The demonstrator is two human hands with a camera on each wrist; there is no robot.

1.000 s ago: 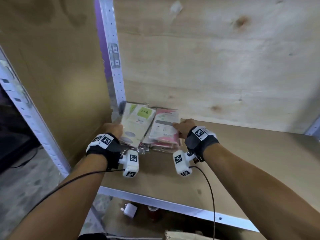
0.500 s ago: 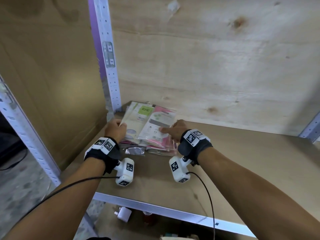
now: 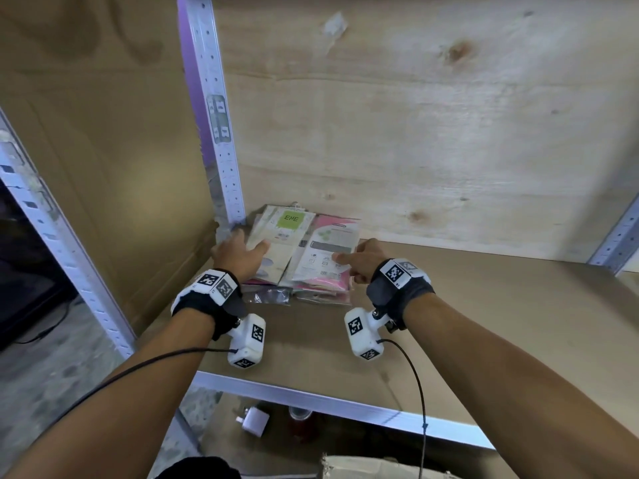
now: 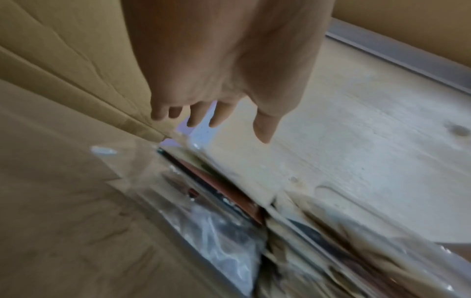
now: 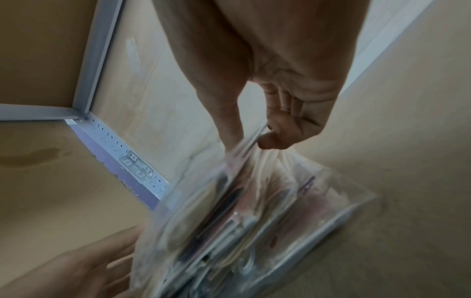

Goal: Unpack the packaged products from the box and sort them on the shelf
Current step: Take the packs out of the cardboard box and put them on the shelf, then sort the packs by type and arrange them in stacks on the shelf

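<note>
A stack of flat packaged products (image 3: 304, 243) lies in the back left corner of the shelf board (image 3: 484, 323). On top are a beige pack with a green label (image 3: 290, 219) and a pink-and-white pack (image 3: 328, 250). My left hand (image 3: 242, 252) is over the left side of the stack. Its fingers (image 4: 216, 113) are straight and spread and hold nothing. My right hand (image 3: 349, 259) is at the right side of the stack. Its thumb and fingers (image 5: 257, 137) pinch the clear plastic edge of a pack (image 5: 254, 181).
A perforated metal post (image 3: 218, 126) stands in the corner between the cardboard side wall (image 3: 103, 167) and the plywood back (image 3: 415, 133). A small clear bag (image 3: 268, 296) lies in front of the stack. Below the shelf are a white plug (image 3: 254, 420) and a cardboard box (image 3: 363, 468).
The stack has slid back toward the corner with both hands. My left hand has let go of the stack's left edge and its fingers have straightened.
</note>
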